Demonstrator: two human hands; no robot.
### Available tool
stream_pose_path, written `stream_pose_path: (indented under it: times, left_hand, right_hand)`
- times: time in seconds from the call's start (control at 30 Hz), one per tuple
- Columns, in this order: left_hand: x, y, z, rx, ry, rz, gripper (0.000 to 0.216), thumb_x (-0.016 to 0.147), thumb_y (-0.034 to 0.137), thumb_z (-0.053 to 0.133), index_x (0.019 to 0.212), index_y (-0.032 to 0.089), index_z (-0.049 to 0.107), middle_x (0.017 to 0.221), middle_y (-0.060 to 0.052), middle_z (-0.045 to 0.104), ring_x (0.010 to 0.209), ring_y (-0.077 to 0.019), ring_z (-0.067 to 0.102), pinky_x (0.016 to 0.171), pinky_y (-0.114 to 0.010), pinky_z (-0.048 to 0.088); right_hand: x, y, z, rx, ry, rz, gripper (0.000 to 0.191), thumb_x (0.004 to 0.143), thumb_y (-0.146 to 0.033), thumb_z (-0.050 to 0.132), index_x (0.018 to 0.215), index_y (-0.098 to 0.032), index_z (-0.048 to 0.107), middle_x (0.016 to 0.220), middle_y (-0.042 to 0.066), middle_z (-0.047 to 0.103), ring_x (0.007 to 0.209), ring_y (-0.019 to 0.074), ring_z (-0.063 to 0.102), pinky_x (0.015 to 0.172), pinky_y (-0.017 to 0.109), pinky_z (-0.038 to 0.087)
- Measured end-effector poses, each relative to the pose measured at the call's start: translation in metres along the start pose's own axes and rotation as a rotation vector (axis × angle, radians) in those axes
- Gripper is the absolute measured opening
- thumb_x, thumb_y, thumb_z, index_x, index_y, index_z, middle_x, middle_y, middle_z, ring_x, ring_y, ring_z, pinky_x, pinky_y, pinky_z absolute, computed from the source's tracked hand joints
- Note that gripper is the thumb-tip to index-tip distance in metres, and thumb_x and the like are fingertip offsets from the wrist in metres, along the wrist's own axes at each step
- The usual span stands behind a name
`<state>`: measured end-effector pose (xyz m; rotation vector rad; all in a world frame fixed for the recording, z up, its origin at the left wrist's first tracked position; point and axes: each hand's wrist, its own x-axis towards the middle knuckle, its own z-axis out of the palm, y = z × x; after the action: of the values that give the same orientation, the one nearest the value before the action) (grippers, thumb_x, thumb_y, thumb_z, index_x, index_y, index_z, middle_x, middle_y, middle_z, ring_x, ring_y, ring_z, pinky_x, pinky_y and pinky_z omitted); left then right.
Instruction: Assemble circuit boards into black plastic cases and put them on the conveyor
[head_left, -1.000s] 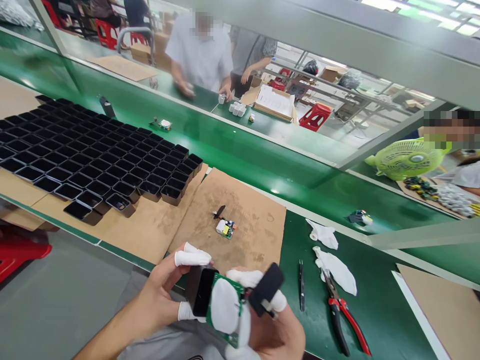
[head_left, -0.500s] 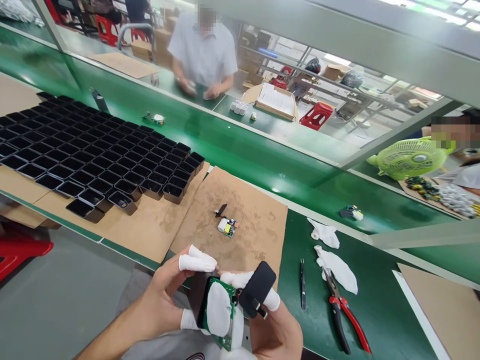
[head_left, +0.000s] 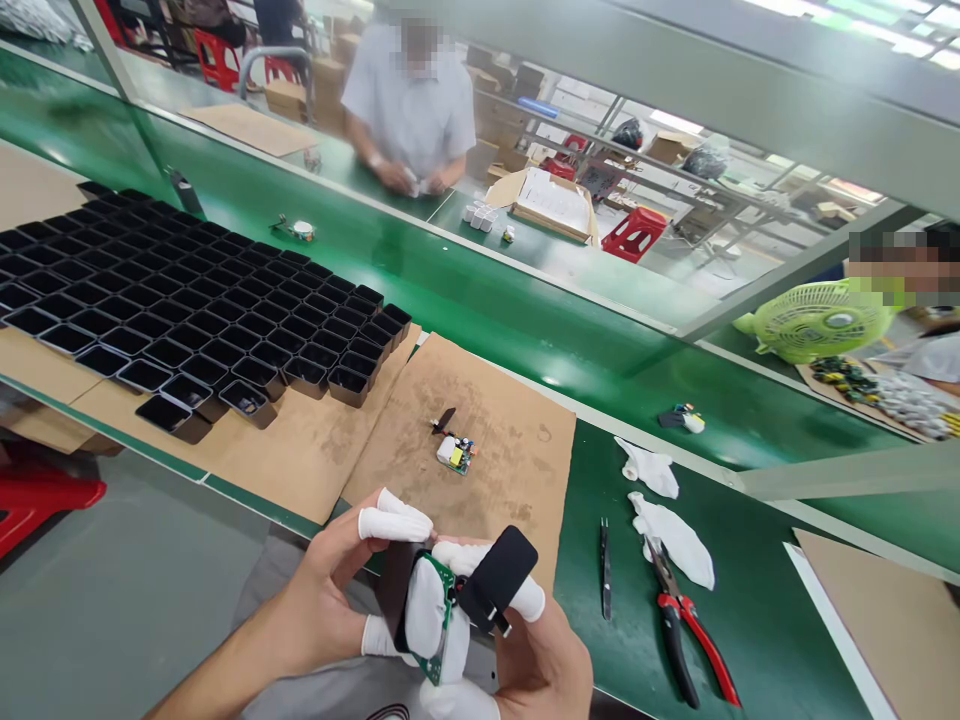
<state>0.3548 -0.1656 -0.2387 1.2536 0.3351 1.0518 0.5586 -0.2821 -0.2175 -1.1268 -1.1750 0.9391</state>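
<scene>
My left hand point(head_left: 319, 590), with white finger cots on its fingertips, grips an open black plastic case point(head_left: 393, 592) by its sides. In my right hand point(head_left: 546, 640), also wearing finger cots, is a green circuit board point(head_left: 432, 668) with a white pad-like patch on its face. The board's left edge sits at the mouth of the case, partly inside it; how deep is hidden. A black plug cover point(head_left: 499, 578) with metal prongs hangs by the board's right edge, against my right fingers. Another small circuit board point(head_left: 456, 455) lies on the cardboard point(head_left: 517, 430) just beyond my hands.
Rows of black cases point(head_left: 187, 300) fill the left side. Tweezers point(head_left: 605, 570), red-and-black pliers point(head_left: 686, 625) and white cloth pieces point(head_left: 679, 540) lie at right. Circuit boards ride on the green belt point(head_left: 525, 345) behind. A co-worker point(head_left: 409, 110) sits across, near a green fan point(head_left: 821, 315).
My right hand has moved left, bringing the circuit board and plug cover closer to the case, with more of the board inside it. Pieces on the green belt have shifted left.
</scene>
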Motion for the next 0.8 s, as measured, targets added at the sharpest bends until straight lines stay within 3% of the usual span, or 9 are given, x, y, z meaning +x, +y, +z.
stream_pose_path:
  times: [0.13,0.3,0.5,0.6,0.8]
  left_hand:
    - [0.0,0.001,0.001,-0.017,0.009,-0.01,0.076,0.075,0.031,0.115,0.142,0.034,0.08,0.135,-0.011,0.077,0.123,-0.0262,0.077,0.109,-0.031,0.063]
    - [-0.002,-0.003,0.001,-0.012,0.016,-0.012,0.075,0.074,0.036,0.115,0.14,0.032,0.081,0.134,-0.011,0.077,0.121,-0.0262,0.077,0.108,-0.032,0.064]
    - [-0.004,-0.003,0.002,0.007,0.058,-0.026,0.075,0.07,0.041,0.116,0.136,0.032,0.082,0.134,-0.01,0.078,0.118,-0.0241,0.078,0.107,-0.029,0.064]
    - [-0.003,-0.002,0.003,0.004,0.045,-0.017,0.067,0.077,0.037,0.114,0.135,0.03,0.082,0.133,-0.012,0.078,0.116,-0.0244,0.078,0.107,-0.033,0.064]
    - [0.0,-0.001,0.002,0.009,0.021,0.004,0.058,0.087,0.033,0.107,0.138,0.027,0.081,0.132,-0.015,0.077,0.116,-0.0259,0.076,0.104,-0.036,0.066]
  right_hand:
    - [-0.001,0.0,-0.001,0.007,-0.001,-0.011,0.07,0.092,-0.054,0.101,0.153,-0.028,0.078,0.161,0.02,0.075,0.145,0.0415,0.076,0.127,0.054,0.061]
    - [0.001,-0.003,0.001,-0.027,0.009,0.005,0.074,0.09,-0.057,0.102,0.153,-0.026,0.078,0.151,0.021,0.08,0.138,0.0413,0.08,0.114,0.049,0.07]
    - [-0.001,-0.002,0.003,0.051,0.043,0.024,0.075,0.086,-0.048,0.106,0.153,-0.027,0.079,0.144,0.019,0.084,0.135,0.0406,0.082,0.121,0.051,0.066]
    - [-0.003,-0.004,0.003,0.063,0.059,0.042,0.076,0.086,-0.049,0.106,0.153,-0.027,0.079,0.144,0.019,0.085,0.135,0.0412,0.083,0.121,0.051,0.066]
    - [0.002,-0.016,0.01,0.026,0.106,0.015,0.083,0.065,-0.043,0.119,0.141,-0.028,0.087,0.137,0.018,0.087,0.126,0.0495,0.085,0.114,0.059,0.071]
